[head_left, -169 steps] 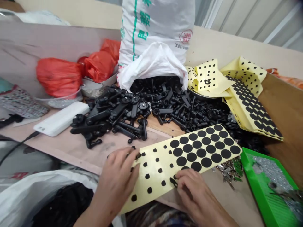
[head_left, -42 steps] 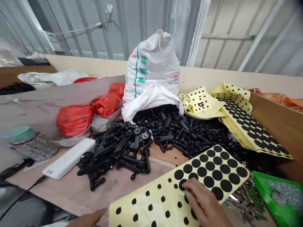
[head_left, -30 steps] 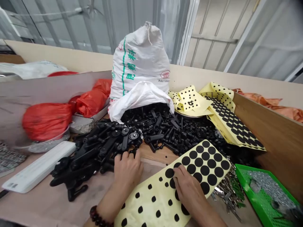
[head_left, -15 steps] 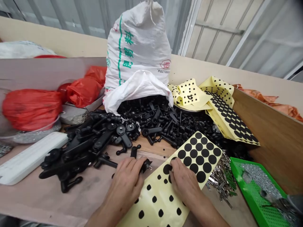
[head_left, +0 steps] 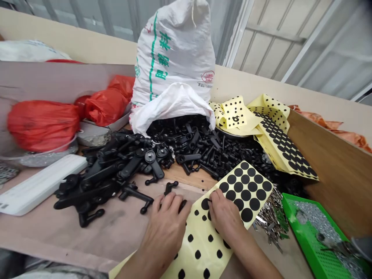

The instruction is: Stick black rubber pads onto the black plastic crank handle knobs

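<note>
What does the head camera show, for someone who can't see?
On a yellow sticker sheet, the right hand touches a big black dot and the left hand covers a small black part. Behind them, black plastic parts spill from a white sack.

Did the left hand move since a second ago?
Yes. The left hand pulled back from the pile of black parts toward the person, onto the edge of the yellow sticker sheet.

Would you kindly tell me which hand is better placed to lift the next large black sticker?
Likely the right hand: its fingertips touch a large black sticker on the yellow sheet, while the left hand covers a black plastic part at the sheet's left edge.
</note>
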Action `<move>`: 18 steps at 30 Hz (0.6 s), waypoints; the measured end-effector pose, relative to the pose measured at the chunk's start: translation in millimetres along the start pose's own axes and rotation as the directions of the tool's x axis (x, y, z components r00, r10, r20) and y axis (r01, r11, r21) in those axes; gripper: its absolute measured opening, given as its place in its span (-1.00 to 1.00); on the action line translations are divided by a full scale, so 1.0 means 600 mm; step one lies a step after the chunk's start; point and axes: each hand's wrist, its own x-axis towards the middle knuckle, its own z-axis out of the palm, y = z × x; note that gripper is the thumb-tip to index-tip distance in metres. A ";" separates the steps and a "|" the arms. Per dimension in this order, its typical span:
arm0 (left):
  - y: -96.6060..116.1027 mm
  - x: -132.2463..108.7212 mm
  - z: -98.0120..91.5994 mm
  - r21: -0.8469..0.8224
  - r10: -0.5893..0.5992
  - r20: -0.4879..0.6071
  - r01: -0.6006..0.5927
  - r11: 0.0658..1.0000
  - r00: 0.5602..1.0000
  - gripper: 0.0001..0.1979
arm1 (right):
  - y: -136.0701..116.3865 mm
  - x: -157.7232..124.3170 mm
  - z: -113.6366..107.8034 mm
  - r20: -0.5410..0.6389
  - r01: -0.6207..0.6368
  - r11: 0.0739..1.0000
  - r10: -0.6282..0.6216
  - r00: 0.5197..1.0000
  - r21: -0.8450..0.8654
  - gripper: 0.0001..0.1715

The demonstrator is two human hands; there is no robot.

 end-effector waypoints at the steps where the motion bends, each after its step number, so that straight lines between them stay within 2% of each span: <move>1: 0.010 0.004 0.002 0.017 0.015 0.020 -0.016 1.000 1.000 -0.64 | 0.001 0.000 0.001 -0.005 0.006 1.000 -0.006 1.000 0.002 -0.86; 5: 0.041 0.022 0.023 0.057 0.117 0.143 -0.126 0.990 0.983 -0.64 | 0.007 -0.003 0.004 -0.021 0.027 0.999 -0.027 0.999 0.029 -0.86; 8: 0.051 0.033 0.042 0.067 0.133 0.178 -0.147 0.987 0.975 -0.63 | 0.010 -0.008 0.001 -0.024 0.047 0.996 -0.045 0.999 0.077 -0.85; 12: 0.059 0.040 0.054 0.072 0.097 0.164 -0.110 0.991 0.982 -0.70 | 0.010 -0.019 -0.011 -0.017 0.079 0.980 -0.077 0.997 0.180 -0.84; 15: 0.061 0.036 0.055 0.073 0.092 0.163 -0.105 0.992 0.982 -0.74 | 0.010 -0.026 -0.019 -0.025 0.097 0.925 -0.095 0.995 0.368 -0.81; 18: 0.047 0.019 0.050 0.037 0.104 0.063 -0.106 0.994 0.993 -0.74 | 0.009 -0.029 -0.023 -0.010 0.135 0.835 -0.153 0.988 0.534 -0.78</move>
